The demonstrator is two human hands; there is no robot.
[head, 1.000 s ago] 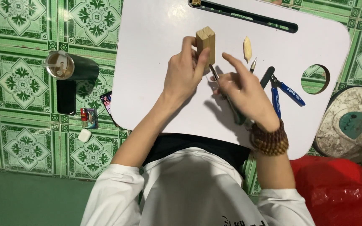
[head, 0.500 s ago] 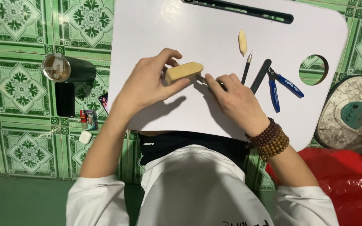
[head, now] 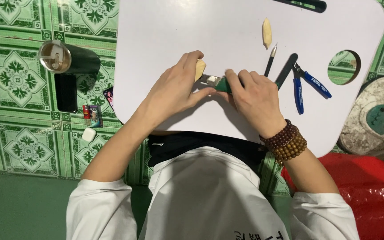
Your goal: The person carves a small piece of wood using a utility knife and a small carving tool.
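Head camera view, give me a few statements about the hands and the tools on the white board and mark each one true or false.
1. The left hand holds a pale wooden block. True.
2. The right hand grips a green-handled knife whose blade end points toward the block. True.
3. The blue-handled pliers are in the right hand. False: they lie on the white board, right of that hand.
4. A beaded bracelet sits on the left wrist. False: it is on the right wrist.
5. A small carved wood piece lies apart from both hands. True.
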